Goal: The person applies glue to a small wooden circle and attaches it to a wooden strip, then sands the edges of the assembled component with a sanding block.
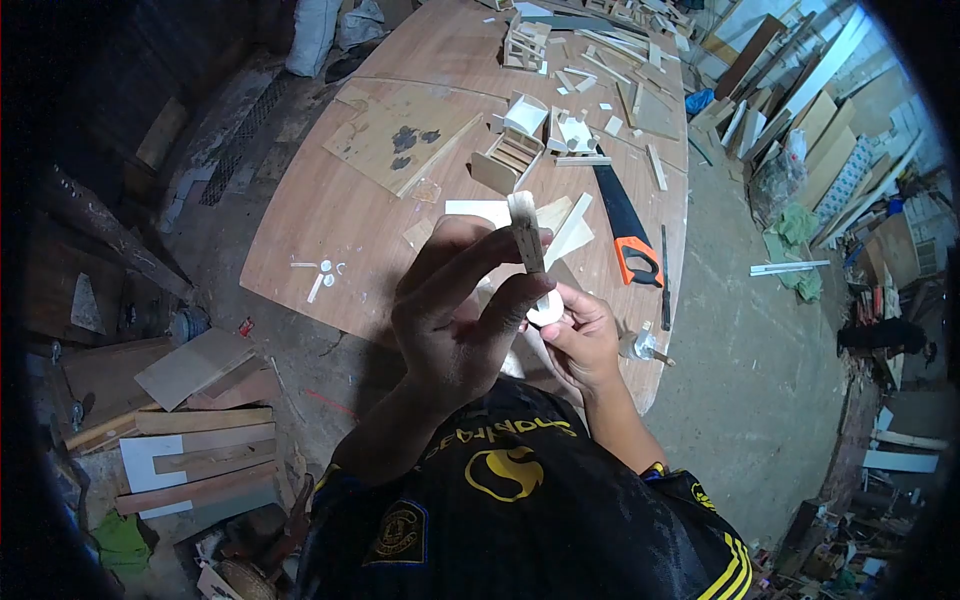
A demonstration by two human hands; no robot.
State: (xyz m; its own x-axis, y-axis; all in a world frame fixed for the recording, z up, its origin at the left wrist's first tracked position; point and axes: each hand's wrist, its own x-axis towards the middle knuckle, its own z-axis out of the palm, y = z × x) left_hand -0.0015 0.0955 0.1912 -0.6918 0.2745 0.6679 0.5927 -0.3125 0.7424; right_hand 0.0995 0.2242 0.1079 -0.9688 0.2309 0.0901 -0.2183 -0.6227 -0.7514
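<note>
Close in front of my chest, my left hand (450, 300) pinches a short, narrow wooden stick (526, 235) between thumb and fingers. The stick stands nearly upright, with its pale top end toward the camera. Just below it, my right hand (585, 340) grips a small white disc (546, 308) by its edge. The lower end of the stick overlaps the disc in this view. Behind my hands, a white strip (475, 208) and pale wood pieces (570, 235) lie on the table.
A handsaw (628, 225) with an orange handle lies on the table (290, 215) to the right. Small wooden models (505, 160) and a stained board (385, 145) are farther back. Small white discs and sticks (325, 268) lie left; a small clear container (638, 345) stands near the right edge.
</note>
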